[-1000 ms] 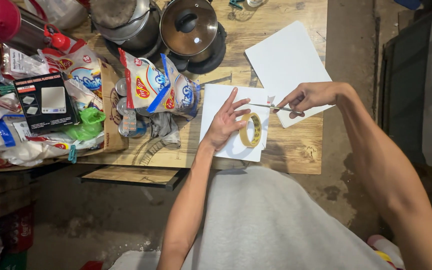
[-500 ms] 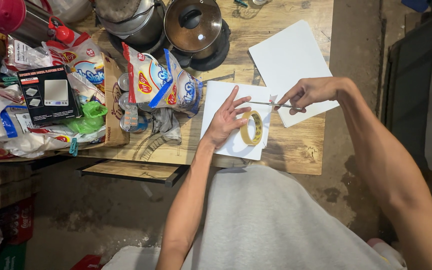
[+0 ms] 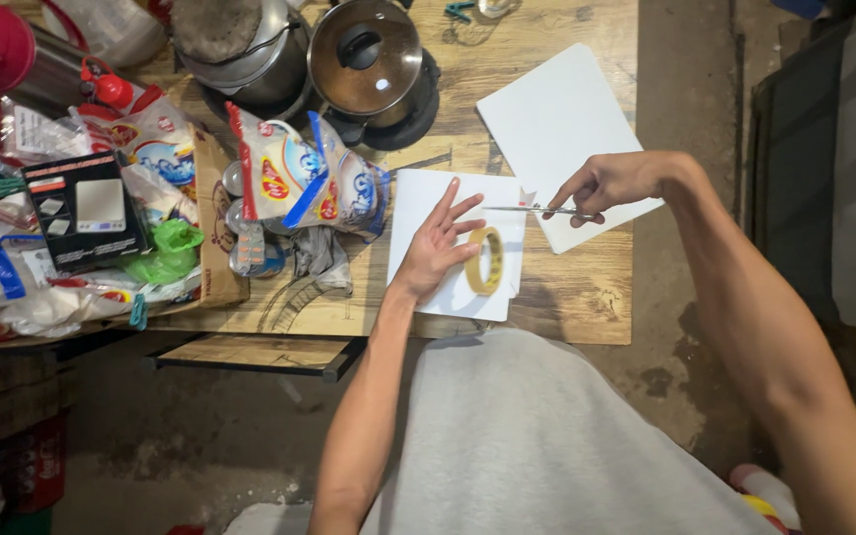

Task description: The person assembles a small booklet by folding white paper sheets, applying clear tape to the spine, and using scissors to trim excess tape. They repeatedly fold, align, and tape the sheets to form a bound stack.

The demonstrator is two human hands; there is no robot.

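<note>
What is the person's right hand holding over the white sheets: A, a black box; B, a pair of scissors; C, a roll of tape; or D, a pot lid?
B: the right hand grips thin metal scissors, blades pointing toward the left hand beside the tape roll.

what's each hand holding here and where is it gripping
The right hand holds thin scissors by the handle end, blades pointing left. The left hand grips nothing; it lies flat on white paper beside a tape roll.
</note>
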